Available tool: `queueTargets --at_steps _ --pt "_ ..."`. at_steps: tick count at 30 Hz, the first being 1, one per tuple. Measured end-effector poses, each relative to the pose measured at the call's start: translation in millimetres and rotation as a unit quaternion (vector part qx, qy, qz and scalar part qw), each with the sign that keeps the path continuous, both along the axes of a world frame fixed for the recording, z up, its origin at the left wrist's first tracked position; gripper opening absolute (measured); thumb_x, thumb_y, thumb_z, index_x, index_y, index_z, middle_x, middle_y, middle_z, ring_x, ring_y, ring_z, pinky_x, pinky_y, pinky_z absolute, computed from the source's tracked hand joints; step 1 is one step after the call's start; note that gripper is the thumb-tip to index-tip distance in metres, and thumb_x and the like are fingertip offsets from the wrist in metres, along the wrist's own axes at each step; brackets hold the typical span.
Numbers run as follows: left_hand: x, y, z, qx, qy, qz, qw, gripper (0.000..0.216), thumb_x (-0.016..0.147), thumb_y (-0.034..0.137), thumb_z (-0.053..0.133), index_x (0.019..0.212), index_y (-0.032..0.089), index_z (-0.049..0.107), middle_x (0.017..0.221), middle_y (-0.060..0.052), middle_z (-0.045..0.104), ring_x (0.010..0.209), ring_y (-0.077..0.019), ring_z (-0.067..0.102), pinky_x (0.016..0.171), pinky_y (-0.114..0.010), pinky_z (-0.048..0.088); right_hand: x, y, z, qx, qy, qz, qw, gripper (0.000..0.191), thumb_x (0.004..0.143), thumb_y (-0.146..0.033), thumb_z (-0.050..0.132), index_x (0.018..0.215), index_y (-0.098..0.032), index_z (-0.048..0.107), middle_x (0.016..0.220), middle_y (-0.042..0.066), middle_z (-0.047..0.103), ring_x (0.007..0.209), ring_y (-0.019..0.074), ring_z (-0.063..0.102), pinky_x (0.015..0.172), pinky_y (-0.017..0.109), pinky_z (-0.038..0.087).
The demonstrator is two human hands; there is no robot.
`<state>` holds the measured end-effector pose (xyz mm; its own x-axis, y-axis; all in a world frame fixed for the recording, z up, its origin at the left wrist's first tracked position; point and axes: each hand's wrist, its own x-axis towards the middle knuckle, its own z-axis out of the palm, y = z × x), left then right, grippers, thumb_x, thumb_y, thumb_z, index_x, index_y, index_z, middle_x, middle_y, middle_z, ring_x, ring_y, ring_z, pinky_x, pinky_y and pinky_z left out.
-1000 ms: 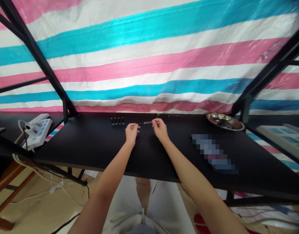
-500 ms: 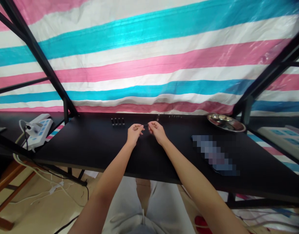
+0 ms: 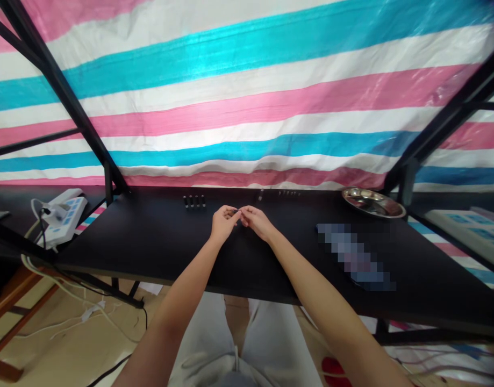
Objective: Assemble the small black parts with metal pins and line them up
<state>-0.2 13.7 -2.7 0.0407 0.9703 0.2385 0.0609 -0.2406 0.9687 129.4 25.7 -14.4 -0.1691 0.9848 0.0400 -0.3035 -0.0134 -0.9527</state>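
Observation:
My left hand (image 3: 223, 222) is over the middle of the black table, its thumb and fingers closed in a pinch. A small dark rod-like piece (image 3: 235, 211) shows at its fingertips, mostly hidden. Touching or nearly touching it from the right, my right hand (image 3: 255, 221) is also pinched closed. What its fingertips hold is too small and covered to make out. Behind my left hand, several short black cylinders with silvery ends (image 3: 194, 201) stand in a row. Beyond my right hand is a small light-coloured piece (image 3: 260, 194), with a row of tiny silvery pieces (image 3: 289, 193) farther right.
A round shiny metal dish (image 3: 398, 212) lies at the table's (image 3: 142, 242) back right. Nearer is a blurred-out bluish long object (image 3: 353, 257). On the left, a white power strip (image 3: 69, 220) has plugs and cables. Striped sheeting (image 3: 247, 118) hangs behind, between black frame bars (image 3: 71, 99).
My right hand has moved left and slightly nearer to me, so the fingertips of both hands now meet. The dark piece that spanned the gap between them is mostly covered.

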Motion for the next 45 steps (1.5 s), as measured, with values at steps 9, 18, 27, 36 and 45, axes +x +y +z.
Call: queueTargets --at_steps 9,18,27,36,45 --pt "0 -10 5.4 0.109 0.192 0.024 0.975 0.019 0.072 0.033 0.060 0.086 0.019 0.059 0.073 0.001 0.062 0.052 -0.0061 0.049 0.056 -0.021 0.041 2 2 -1.3 -0.024 -0.004 0.019 1.000 0.029 0.063 -0.041 0.067 0.075 -0.016 0.057 0.042 -0.007 0.043 0.037 0.0053 0.034 0.043 0.023 0.022" --pt "1 -13 4.9 0.150 0.212 0.035 0.965 0.018 0.077 0.034 0.055 0.085 0.019 0.058 0.071 0.002 0.060 0.051 -0.0058 0.048 0.055 -0.019 0.041 7 4 -0.7 -0.059 0.067 0.032 0.995 0.024 0.064 -0.034 0.068 0.078 -0.017 0.058 0.046 -0.006 0.044 0.038 0.0050 0.033 0.045 0.024 0.024" --pt "-5 7 47.5 0.242 0.474 -0.067 0.844 0.016 0.081 0.031 0.051 0.079 0.019 0.061 0.076 -0.002 0.066 0.068 -0.0135 0.058 0.063 -0.023 0.038 11 9 -6.9 -0.062 0.091 0.028 0.994 0.020 0.065 -0.031 0.066 0.077 -0.018 0.056 0.048 -0.007 0.046 0.037 0.0045 0.030 0.045 0.024 0.026" --pt "-22 62 115.9 0.231 0.629 -0.079 0.738 0.017 0.073 0.032 0.062 0.068 0.016 0.066 0.074 -0.007 0.066 0.078 -0.0209 0.058 0.075 -0.032 0.035 10 3 1.7 -0.053 0.081 0.036 0.995 0.027 0.068 -0.036 0.063 0.086 -0.016 0.057 0.051 -0.004 0.051 0.039 0.0063 0.033 0.046 0.025 0.027" --pt "-50 93 90.3 0.186 0.736 -0.022 0.650 0.012 0.070 0.026 0.064 0.071 0.014 0.066 0.087 -0.012 0.065 0.094 -0.0270 0.051 0.087 -0.040 0.029 10 4 2.2 -0.060 0.084 0.037 0.994 0.027 0.064 -0.034 0.067 0.083 -0.017 0.058 0.052 -0.005 0.049 0.042 0.0067 0.035 0.047 0.026 0.026"
